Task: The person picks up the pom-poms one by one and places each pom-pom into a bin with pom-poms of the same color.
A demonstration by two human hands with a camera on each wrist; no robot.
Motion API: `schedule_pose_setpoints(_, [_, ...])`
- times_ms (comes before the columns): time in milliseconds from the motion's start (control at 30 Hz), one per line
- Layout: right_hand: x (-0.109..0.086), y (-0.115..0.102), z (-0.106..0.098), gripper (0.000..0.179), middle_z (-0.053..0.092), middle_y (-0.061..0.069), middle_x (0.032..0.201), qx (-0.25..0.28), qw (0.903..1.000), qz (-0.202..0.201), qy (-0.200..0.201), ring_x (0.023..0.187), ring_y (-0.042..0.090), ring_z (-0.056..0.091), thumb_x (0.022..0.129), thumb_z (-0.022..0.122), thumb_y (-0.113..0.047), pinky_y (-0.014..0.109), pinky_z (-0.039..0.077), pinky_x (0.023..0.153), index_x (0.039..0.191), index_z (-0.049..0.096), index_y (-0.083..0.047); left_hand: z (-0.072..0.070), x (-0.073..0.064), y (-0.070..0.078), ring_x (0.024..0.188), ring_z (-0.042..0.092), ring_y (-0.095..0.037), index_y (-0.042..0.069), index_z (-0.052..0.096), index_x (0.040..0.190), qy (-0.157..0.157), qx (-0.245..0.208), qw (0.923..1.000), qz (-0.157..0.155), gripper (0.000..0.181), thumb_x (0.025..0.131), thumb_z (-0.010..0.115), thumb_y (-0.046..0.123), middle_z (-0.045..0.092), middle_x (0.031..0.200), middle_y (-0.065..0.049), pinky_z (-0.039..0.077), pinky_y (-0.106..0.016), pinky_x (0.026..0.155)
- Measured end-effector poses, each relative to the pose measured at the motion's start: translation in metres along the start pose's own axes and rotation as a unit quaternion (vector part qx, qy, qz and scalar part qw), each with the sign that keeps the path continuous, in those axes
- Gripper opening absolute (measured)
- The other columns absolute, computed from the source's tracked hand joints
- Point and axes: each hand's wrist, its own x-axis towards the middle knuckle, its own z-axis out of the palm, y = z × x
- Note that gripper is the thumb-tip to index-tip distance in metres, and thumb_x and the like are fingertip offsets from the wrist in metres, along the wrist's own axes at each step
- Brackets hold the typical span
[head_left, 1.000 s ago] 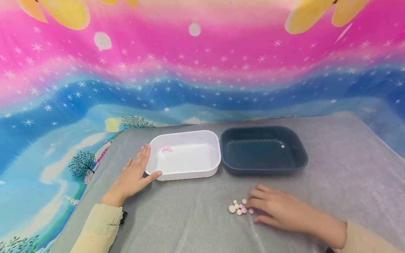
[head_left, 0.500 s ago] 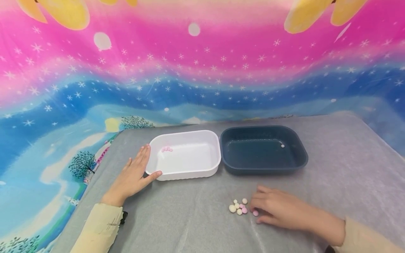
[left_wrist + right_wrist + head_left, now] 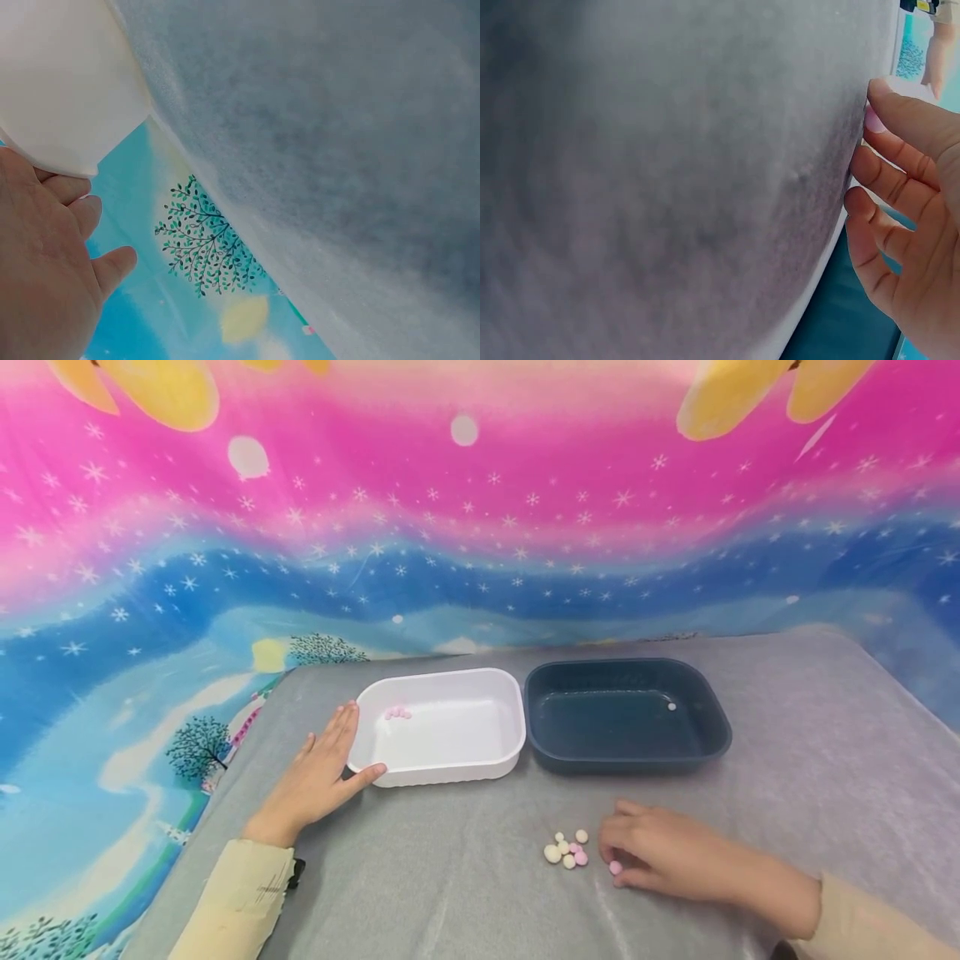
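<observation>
Right hand pinches pink ball, near side, right of centre.
Left hand, fingers extended, against left end of white basin; cream and pink balls lie left of pinched one.

From six o'clock the head view looked down toward twelve; closer wrist views shared its table and backdrop.

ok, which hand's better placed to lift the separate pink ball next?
Likely the right hand: it's curled around the pink ball, while the left hand rests against the white tray.
</observation>
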Motion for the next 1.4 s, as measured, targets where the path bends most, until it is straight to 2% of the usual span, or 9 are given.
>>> schedule_pose_setpoints(500, [-0.002,-0.001,0.0,0.024,0.045,-0.022,0.079,0.021,0.9997,0.008,-0.008,0.078,-0.007,0.034,0.082,0.077,-0.034,0.012,0.035,0.06,0.084,0.054,-0.03,0.002,-0.001,0.001,0.156,0.007,-0.032,0.008,0.001,0.16,-0.01,-0.008,0.9999,-0.004,0.1,0.094,0.049,0.066,0.004,0.168,-0.011,0.012,-0.066,0.12])
schedule_pose_setpoints(767, [-0.001,-0.002,0.0,0.023,0.044,-0.023,0.078,0.02,0.9997,0.013,-0.008,0.078,-0.008,0.034,0.083,0.077,-0.037,0.012,0.035,0.06,0.084,0.054,-0.031,0.001,-0.002,0.001,0.156,0.008,-0.032,0.007,0.002,0.16,-0.002,-0.008,1.0,-0.005,0.1,0.094,0.049,0.066,0.005,0.168,-0.011,0.012,-0.066,0.12])
schedule_pose_setpoints(1167, [0.01,-0.004,-0.005,0.023,0.045,-0.022,0.078,0.034,0.9993,0.012,-0.004,0.079,-0.007,0.038,0.084,0.077,-0.034,0.013,0.038,0.063,0.084,0.054,-0.031,0.002,-0.001,-0.001,0.156,0.008,-0.032,0.007,0.002,0.16,0.0,0.0,1.0,-0.004,0.101,0.094,0.049,0.066,0.006,0.168,-0.013,0.014,-0.066,0.119])
schedule_pose_setpoints(1400, [0.018,-0.004,-0.006,0.021,0.045,-0.022,0.077,0.043,0.999,0.016,0.0,0.078,-0.007,0.038,0.085,0.076,-0.035,0.013,0.039,0.064,0.084,0.055,-0.031,0.002,-0.001,-0.001,0.156,0.008,-0.031,0.008,0.002,0.16,0.0,-0.004,1.0,-0.007,0.1,0.094,0.048,0.067,0.004,0.168,-0.01,0.013,-0.066,0.12])
